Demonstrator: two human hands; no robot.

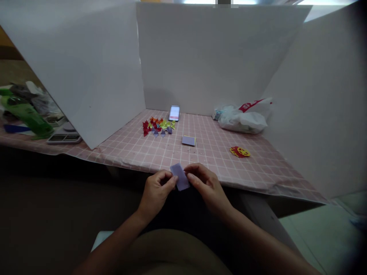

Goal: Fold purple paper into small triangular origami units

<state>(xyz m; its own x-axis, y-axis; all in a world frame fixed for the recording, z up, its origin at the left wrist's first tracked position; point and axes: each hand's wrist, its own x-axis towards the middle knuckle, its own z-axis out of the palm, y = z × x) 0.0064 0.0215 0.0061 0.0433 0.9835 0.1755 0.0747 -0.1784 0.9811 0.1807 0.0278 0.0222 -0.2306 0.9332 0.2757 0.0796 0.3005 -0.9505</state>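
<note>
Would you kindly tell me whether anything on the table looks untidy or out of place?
Small specks dot the tablecloth on the near side of the paper stack, like stray litter, too small to identify. A yellow edge juts from the stack, which looks unsquared.

Pink checked tablecloth [206, 130] bears folded papers [156, 125], phone [174, 113], paper stack [188, 141], plastic bag [243, 121], red-yellow cutouts [240, 152].
</note>
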